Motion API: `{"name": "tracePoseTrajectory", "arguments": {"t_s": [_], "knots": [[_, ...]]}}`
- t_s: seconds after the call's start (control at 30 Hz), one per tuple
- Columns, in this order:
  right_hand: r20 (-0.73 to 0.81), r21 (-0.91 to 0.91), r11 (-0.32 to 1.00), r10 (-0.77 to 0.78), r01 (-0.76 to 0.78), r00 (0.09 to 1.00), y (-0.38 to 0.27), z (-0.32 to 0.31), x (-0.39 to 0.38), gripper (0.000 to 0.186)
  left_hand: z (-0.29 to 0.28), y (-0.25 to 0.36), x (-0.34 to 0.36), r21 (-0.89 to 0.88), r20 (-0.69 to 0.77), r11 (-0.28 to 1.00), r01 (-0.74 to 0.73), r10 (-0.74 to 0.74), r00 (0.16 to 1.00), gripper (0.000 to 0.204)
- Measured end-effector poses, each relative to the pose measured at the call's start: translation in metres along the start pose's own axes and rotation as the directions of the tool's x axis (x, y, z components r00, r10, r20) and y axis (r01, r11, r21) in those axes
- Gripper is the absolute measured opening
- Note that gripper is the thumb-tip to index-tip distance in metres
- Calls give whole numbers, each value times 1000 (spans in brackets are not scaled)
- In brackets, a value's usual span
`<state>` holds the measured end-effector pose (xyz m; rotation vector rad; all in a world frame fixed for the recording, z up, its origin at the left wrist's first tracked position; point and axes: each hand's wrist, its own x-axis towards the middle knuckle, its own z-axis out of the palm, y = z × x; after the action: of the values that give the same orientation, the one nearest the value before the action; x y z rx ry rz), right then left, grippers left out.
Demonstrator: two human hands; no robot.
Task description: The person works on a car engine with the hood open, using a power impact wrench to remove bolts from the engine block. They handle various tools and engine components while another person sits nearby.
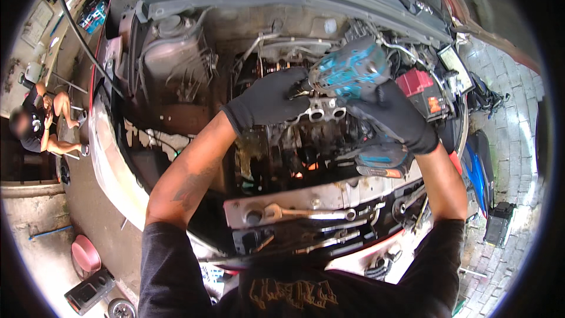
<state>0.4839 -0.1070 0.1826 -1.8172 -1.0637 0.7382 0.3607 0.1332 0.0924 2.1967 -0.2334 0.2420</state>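
Over the engine bay, my gloved right hand (391,115) is wrapped round the handle of a teal and black cordless power driver (353,68). Below that hand the driver's battery pack (382,162) shows. My gloved left hand (273,97) is at the driver's front end, its fingers bent together there; whatever they pinch is hidden. Just under both hands lies a metal engine part with round ports (318,112). Nearer me, a combination wrench (309,212) rests on the front cross panel (238,212).
Several more hand tools (335,238) lie along the car's front edge. A car battery with a red cover (415,82) sits right of the engine. At far left a person (38,123) sits near a workbench. A black case (500,224) stands on the right paving.
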Motion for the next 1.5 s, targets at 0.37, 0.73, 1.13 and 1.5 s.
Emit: {"name": "tracePoseTrajectory", "arguments": {"t_s": [0.37, 0.73, 1.13, 1.5], "knots": [[74, -204, 978, 64, -48, 995, -69, 62, -247, 38, 59, 166, -141, 43, -12, 999, -4, 4, 1000, 36], [-26, -300, 908, -314, 292, 949, -40, 144, -367, 65, 95, 226, -221, 440, 31, 898, -21, 8, 999, 34], [-204, -244, 942, -281, 229, 938, -33, 166, -396, 45, 99, 240, -239, 559, -33, 826, -75, 113, 993, 20], [-49, -346, 825, -492, 447, 869, -33, 174, -375, 50, 106, 255, -247, 646, -87, 755, -109, 215, 973, 26]]}}
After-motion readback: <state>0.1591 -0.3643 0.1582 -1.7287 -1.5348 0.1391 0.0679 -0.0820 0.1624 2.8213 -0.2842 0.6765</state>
